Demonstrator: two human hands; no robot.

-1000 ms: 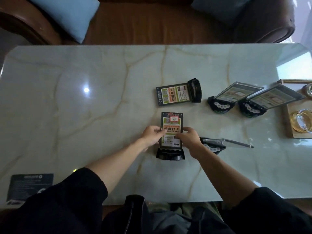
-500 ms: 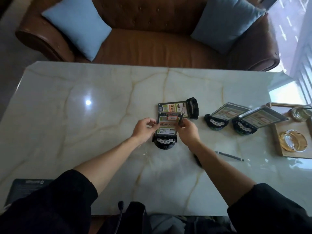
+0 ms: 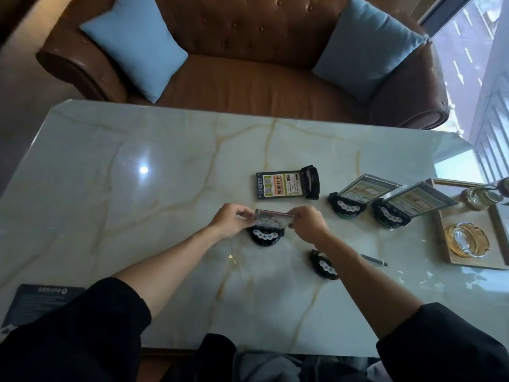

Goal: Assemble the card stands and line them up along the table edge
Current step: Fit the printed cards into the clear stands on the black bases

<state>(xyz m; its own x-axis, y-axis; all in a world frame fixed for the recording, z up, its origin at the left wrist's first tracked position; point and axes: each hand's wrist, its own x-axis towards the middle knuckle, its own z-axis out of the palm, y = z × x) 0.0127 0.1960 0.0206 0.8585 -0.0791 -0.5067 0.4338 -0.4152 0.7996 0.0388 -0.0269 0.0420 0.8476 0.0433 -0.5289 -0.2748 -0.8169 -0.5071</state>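
Since half a second ago the card stand (image 3: 266, 227) has tipped upright: its printed face no longer shows, only the clear top edge, and its black base sits on the table (image 3: 165, 188). Left hand (image 3: 230, 223) pinches the card's left end, right hand (image 3: 305, 223) pinches the right end; the long axis runs left to right between them, both hands equally near. Two finished stands (image 3: 385, 198) stand side by side well to the right, so the coming move likely goes rightward (judgement only). One stand (image 3: 286, 183) lies flat just beyond the hands. A loose base (image 3: 323, 264) is partly hidden under the right forearm. The wooden tray (image 3: 446, 241) at far right holds an amber glass ashtray (image 3: 466, 239).
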